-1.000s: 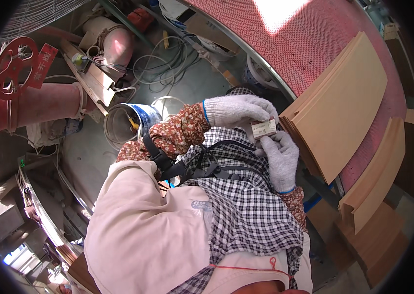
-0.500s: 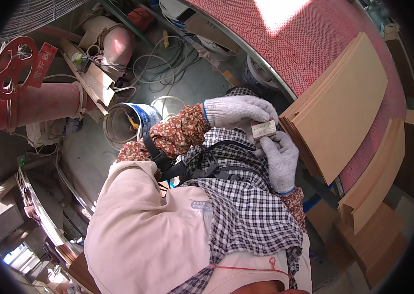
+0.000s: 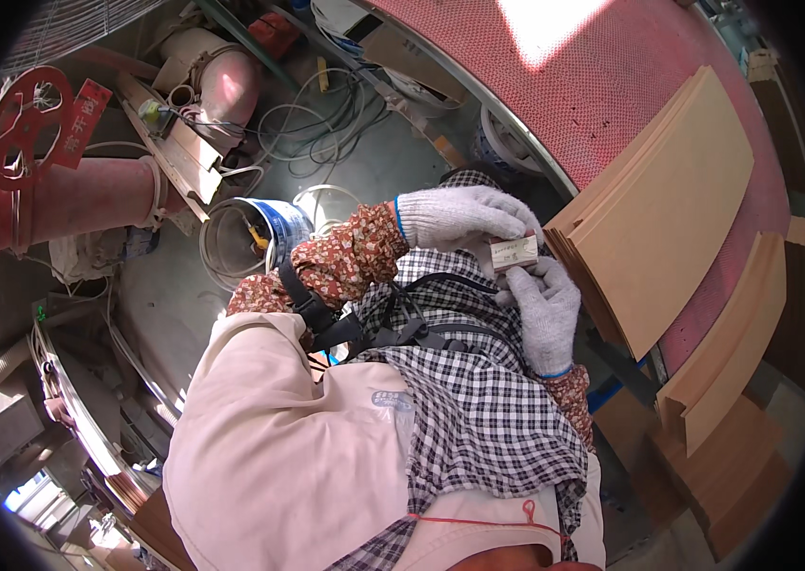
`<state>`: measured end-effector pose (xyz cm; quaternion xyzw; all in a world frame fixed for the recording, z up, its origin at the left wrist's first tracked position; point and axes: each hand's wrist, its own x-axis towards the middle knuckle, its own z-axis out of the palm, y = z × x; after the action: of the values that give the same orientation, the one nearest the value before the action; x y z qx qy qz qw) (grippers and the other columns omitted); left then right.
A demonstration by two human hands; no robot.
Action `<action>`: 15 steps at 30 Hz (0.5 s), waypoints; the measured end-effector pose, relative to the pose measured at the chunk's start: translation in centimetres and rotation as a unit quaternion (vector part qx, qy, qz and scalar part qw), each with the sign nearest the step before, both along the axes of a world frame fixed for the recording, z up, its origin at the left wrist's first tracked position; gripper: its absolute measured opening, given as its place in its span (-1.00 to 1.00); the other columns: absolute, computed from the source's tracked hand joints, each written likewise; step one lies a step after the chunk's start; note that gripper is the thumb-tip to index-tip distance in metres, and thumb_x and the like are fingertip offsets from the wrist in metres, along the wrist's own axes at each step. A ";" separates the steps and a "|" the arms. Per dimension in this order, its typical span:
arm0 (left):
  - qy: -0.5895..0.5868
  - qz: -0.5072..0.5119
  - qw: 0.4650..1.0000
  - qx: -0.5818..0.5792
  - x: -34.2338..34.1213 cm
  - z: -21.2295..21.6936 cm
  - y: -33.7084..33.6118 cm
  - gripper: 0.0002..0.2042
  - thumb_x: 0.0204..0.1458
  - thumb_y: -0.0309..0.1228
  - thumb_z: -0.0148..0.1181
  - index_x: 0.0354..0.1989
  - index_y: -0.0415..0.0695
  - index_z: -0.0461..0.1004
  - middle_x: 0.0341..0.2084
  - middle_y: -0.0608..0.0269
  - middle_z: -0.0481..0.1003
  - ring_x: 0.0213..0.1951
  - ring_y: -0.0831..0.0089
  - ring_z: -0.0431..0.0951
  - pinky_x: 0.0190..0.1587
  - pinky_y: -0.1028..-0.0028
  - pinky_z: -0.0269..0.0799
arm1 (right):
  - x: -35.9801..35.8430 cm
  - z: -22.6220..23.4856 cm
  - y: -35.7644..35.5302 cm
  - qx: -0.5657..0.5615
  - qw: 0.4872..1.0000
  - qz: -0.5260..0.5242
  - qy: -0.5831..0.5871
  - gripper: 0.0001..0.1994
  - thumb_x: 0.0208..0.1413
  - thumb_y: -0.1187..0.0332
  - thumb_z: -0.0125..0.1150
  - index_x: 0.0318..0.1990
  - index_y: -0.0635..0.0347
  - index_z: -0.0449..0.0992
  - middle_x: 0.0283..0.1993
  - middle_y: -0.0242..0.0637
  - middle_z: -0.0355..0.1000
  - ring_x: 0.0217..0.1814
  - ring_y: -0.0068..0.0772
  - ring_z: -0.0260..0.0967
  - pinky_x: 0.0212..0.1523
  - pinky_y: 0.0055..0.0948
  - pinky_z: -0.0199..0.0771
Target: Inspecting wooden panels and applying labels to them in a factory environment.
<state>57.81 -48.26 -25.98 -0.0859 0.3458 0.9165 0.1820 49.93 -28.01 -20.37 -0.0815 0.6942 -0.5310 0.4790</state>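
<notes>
Between my two gloved hands is a small cream-coloured block or pad point(image 3: 515, 252) with handwriting on its face. My left hand point(image 3: 469, 215), in a pale knitted glove, closes on its upper edge with the fingers curled over. From below, my right hand point(image 3: 545, 309) grips the same piece, its thumb against the lower edge and its fingers bent behind. Part of the piece is hidden by the glove fingers. Both hands are held just above the checked apron point(image 3: 478, 381), near the stacked wood-coloured panels.
Curved wood-coloured panels point(image 3: 659, 209) lie stacked on the red mesh surface point(image 3: 602, 105) to the right. To the left stand a blue-and-white bucket point(image 3: 286, 226) and a red pipe point(image 3: 79, 206) with a handwheel point(image 3: 26, 128). Loose hoses and cables point(image 3: 326, 133) lie on the floor ahead.
The small pad has tilted slightly between the fingers. Both hands stay almost in the same place with the same grip.
</notes>
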 end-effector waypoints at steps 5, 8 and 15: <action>-0.023 0.004 0.999 -0.040 0.1 0.2 -0.2 -0.58 0.31 -0.28 0.12 0.19 -0.37 0.44 -0.14 0.03 0.61 -0.24 0.37 0.68 -0.25 0.47 0.69 | 0.1 -0.2 -0.1 -0.017 1.000 -0.002 0.000 -0.72 0.26 0.42 0.27 0.01 0.44 0.46 -0.19 -0.21 0.57 -0.33 -0.61 0.50 -0.27 -0.60 0.58; -0.045 -0.009 0.995 -0.090 0.2 0.7 -0.3 -0.61 0.28 -0.28 0.16 0.12 -0.37 0.51 -0.23 0.07 0.64 -0.30 0.41 0.68 -0.28 0.51 0.68 | 0.0 0.0 -0.3 -0.026 1.000 -0.003 -0.007 -0.70 0.25 0.45 0.26 0.05 0.46 0.43 -0.15 -0.19 0.57 -0.29 -0.60 0.50 -0.25 -0.58 0.59; -0.006 -0.009 0.989 -0.150 0.6 0.7 -0.4 -0.69 0.21 -0.30 0.24 -0.02 -0.29 0.59 -0.30 0.19 0.64 -0.35 0.53 0.66 -0.35 0.58 0.64 | -0.1 0.6 -0.6 0.013 0.999 0.038 -0.005 -0.69 0.31 0.40 0.20 0.08 0.46 0.43 -0.11 -0.16 0.57 -0.25 -0.57 0.52 -0.22 -0.56 0.60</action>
<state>58.46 -48.68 -25.32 -0.1152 0.4793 0.8518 0.1773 49.85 -28.66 -19.76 -0.0986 0.6952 -0.5038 0.5032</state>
